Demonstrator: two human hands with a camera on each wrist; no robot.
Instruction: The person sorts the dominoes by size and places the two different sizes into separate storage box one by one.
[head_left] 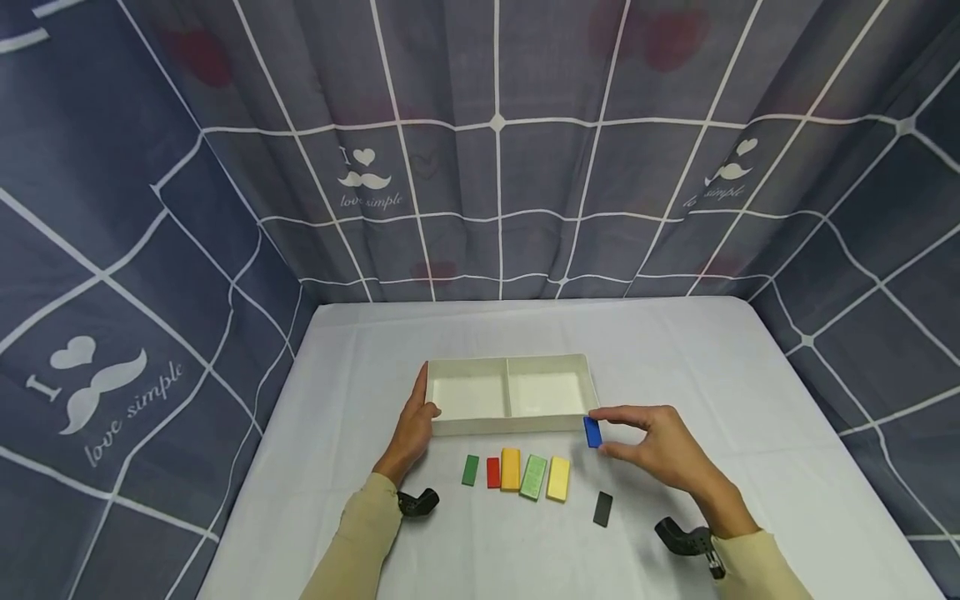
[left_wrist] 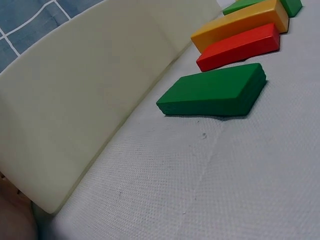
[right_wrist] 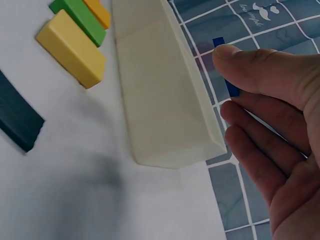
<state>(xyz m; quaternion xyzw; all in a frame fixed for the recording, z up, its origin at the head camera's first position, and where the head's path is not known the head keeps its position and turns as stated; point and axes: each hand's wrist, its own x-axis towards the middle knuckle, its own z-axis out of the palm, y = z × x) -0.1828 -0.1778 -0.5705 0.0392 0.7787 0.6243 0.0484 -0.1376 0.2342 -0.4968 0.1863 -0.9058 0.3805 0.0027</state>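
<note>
A cream box (head_left: 480, 427) with two compartments lies on the white cloth. My left hand (head_left: 413, 425) grips its left end, thumb over the near rim and fingers along the outer side. Between thumb and fingers my right hand (head_left: 660, 442) pinches a blue block (head_left: 592, 432), held up beside the box's near right corner. In the right wrist view the blue block (right_wrist: 227, 70) shows edge-on. A row of blocks lies in front of the box: dark green (head_left: 470, 470), red (head_left: 492, 472), orange (head_left: 511, 470), light green (head_left: 533, 477) and yellow (head_left: 558, 479).
A black block (head_left: 603, 509) lies apart, nearer me and right of the row. White cloth (head_left: 675, 358) covers the table. Dark checked curtains (head_left: 450, 167) hang behind it and at both sides.
</note>
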